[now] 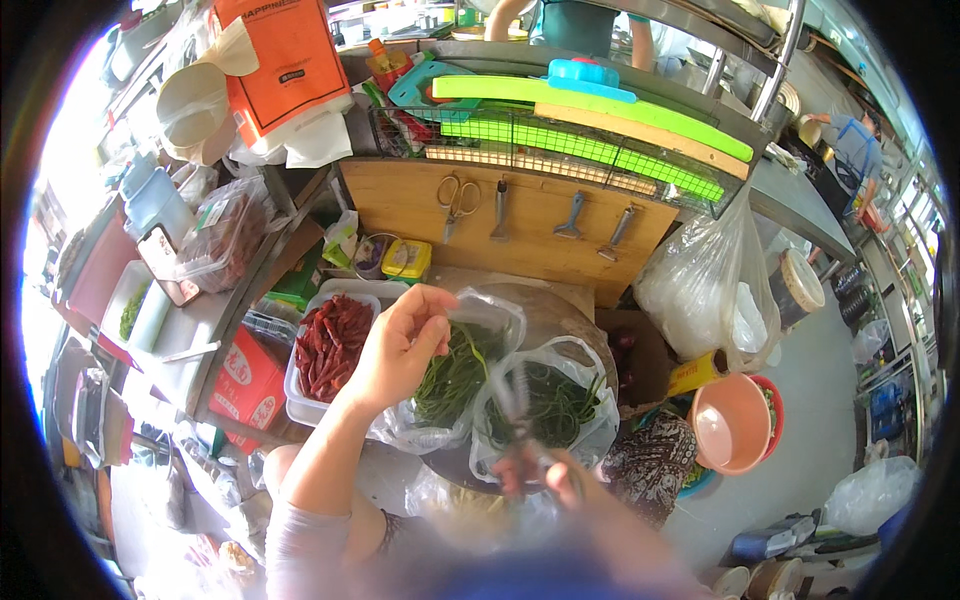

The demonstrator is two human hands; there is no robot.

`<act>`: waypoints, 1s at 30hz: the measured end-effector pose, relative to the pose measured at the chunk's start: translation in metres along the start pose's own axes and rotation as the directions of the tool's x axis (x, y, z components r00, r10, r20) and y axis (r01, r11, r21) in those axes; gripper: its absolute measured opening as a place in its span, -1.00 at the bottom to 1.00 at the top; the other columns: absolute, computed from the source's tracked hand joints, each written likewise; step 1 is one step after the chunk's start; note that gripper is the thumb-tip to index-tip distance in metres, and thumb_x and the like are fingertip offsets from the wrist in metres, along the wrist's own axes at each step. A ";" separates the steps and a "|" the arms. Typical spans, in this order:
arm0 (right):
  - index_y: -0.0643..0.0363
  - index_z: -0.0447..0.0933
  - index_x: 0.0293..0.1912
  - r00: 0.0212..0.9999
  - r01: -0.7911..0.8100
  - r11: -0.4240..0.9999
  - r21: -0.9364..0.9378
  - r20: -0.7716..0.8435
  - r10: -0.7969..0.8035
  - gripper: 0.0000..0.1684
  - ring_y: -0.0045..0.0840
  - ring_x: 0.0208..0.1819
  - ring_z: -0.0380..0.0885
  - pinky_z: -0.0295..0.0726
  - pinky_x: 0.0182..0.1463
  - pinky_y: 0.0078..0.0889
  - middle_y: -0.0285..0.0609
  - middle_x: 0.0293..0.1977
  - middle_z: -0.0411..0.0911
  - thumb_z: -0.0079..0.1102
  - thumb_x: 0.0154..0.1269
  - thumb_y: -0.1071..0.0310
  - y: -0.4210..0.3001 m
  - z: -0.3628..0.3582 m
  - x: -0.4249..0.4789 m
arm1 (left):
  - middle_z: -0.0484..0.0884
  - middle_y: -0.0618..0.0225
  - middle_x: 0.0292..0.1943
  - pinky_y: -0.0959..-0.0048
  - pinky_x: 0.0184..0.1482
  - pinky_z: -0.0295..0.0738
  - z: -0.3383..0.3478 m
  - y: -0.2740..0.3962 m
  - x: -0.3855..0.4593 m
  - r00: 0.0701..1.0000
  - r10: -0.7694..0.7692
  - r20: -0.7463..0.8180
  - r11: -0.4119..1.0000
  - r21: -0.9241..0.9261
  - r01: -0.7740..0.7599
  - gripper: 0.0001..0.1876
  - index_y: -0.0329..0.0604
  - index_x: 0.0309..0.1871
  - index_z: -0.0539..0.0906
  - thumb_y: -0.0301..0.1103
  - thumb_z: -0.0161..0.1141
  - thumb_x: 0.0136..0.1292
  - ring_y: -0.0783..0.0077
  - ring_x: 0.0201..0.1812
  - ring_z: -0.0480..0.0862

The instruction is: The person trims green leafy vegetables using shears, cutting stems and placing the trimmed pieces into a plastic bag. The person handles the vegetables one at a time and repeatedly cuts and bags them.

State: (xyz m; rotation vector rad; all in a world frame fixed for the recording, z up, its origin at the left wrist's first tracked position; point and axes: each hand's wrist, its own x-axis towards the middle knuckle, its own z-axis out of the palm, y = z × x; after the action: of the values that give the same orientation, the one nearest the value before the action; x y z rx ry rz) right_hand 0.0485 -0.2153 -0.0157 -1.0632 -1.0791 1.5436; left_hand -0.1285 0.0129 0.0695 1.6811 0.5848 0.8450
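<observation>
My left hand (411,345) is raised over the left clear plastic bag, which holds long green vegetable strands (459,375); its fingers are curled, and a strand seems to hang by the fingertips. My right hand (544,476) holds a pair of scissors (517,412), blurred, with the blades pointing away from me over the right bag. In that right plastic bag (611,416) lie darker green strands (559,405). Both bags rest on a round board (581,319). Dried red chillies (335,345) fill a clear plastic tub (304,409) at the left.
Scissors (454,206) and peelers hang on a wooden panel (397,187) under a wire basket of green cutting boards (600,97). A peach-coloured basin (731,424) stands right, below a hanging plastic bag (705,277). A phone (166,262) leans at left. Other people (859,157) are farther off.
</observation>
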 end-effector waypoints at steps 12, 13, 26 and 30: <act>0.30 0.56 -0.09 0.987 -0.097 0.897 0.432 -0.071 0.141 -0.07 -0.66 -0.51 0.43 0.39 -0.40 -0.57 -0.37 -0.55 0.49 -0.28 0.51 -0.48 0.023 0.026 0.043 | 0.68 0.12 -0.42 0.40 -0.35 0.58 0.018 0.011 -0.028 0.969 0.086 0.232 0.827 0.526 -0.199 -0.86 -0.33 -0.12 0.57 -0.65 0.11 0.28 0.18 -0.41 0.76; 0.30 0.56 -0.13 0.990 -0.045 0.943 0.329 -0.115 0.087 -0.07 -0.68 -0.54 0.41 0.37 -0.43 -0.57 -0.38 -0.58 0.48 -0.30 0.51 -0.48 0.018 0.031 0.047 | 0.68 0.12 -0.43 0.39 -0.36 0.59 0.020 0.009 -0.029 0.967 0.074 0.245 0.831 0.521 -0.195 -0.87 -0.33 -0.14 0.56 -0.66 0.12 0.27 0.17 -0.40 0.77; 0.30 0.56 -0.19 0.932 -0.016 1.000 -0.013 -0.363 0.010 -0.01 -0.66 -0.57 0.40 0.34 -0.49 -0.57 -0.33 -0.60 0.41 -0.12 0.32 -0.60 0.013 0.013 0.001 | 0.65 -0.06 -0.31 0.08 -0.20 0.54 0.005 -0.016 -0.015 0.986 0.034 0.165 0.819 0.560 -0.122 -0.84 -0.25 -0.04 0.53 -0.58 0.05 0.34 -0.21 -0.25 0.67; 0.32 0.55 -0.19 0.855 -0.096 0.963 0.251 -0.475 0.209 0.04 -0.65 -0.57 0.39 0.33 -0.50 -0.56 -0.32 -0.59 0.40 -0.07 0.25 -0.66 0.021 0.002 -0.017 | 0.67 -0.08 -0.05 0.02 -0.11 0.61 0.001 -0.045 -0.015 0.959 -0.225 0.171 0.471 0.881 -0.047 -0.73 -0.18 0.10 0.51 -0.47 0.13 0.34 -0.15 -0.13 0.71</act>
State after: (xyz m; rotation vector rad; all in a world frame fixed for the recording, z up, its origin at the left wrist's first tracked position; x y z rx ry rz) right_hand 0.0452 -0.2356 -0.0335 -1.3212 -0.4630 1.3589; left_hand -0.1356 0.0129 0.0226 2.6331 1.0207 0.1519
